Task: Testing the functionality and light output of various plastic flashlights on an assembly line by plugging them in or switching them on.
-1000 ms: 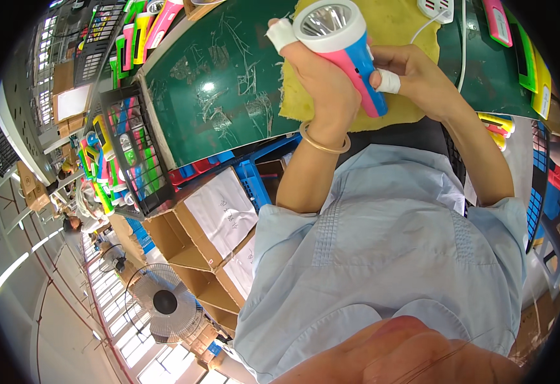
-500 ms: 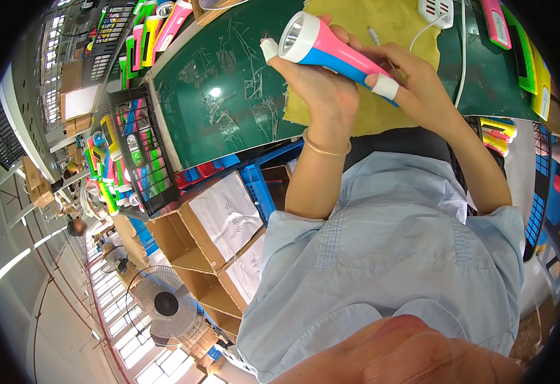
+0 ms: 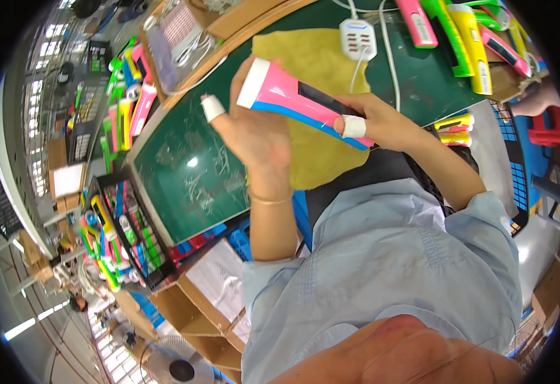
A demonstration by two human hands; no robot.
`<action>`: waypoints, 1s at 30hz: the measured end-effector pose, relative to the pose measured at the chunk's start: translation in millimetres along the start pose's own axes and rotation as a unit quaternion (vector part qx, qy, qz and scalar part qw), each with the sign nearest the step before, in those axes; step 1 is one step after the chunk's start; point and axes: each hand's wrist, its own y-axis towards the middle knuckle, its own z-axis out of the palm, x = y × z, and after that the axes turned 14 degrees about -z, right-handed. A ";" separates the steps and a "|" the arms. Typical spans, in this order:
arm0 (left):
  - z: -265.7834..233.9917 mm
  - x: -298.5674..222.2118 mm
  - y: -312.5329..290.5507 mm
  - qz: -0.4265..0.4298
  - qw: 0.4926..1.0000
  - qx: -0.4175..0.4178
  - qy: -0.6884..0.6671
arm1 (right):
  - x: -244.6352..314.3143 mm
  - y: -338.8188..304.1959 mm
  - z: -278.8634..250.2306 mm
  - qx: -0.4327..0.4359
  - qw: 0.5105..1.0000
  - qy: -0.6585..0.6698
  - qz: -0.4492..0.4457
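Flashlight (image 3: 296,102) held above yellow cloth (image 3: 321,163), head left, tail right. Black basket (image 3: 162,275) seen at left. Left hand (image 3: 260,141) opened near flashlight head, thumb spread wide; fingertips partly hidden. Tail gripped by right hand (image 3: 382,120), fingers closed. White charger (image 3: 358,46) placed far side. Other flashlights (image 3: 469,41) laid far right.

The fisheye camera sits on the wearer's head, looking steeply down over the fingers (image 3: 227,128) to the counter (image 3: 187,185) beneath them. Its view is upright, and its left is the wearer's left. The fingers are fairly near, above the centre; the shirt (image 3: 382,256) lies on the body's side of them, and the chin (image 3: 421,358) is nearest. Well left of the fingers, a distant fan (image 3: 180,370) meets the lower edge.
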 end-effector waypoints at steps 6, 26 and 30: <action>-16.5 -7.4 1.5 -0.060 0.989 -0.031 0.135 | 25.2 -21.4 -80.5 -0.453 0.835 -0.292 -0.112; -226.8 -200.1 110.6 0.383 0.342 -0.371 0.774 | -15.0 4.3 -146.7 -0.301 0.565 -0.749 -0.170; -267.1 -253.6 128.6 0.213 0.314 -0.371 0.848 | -7.9 -1.7 -97.1 -0.268 0.769 -0.534 -0.229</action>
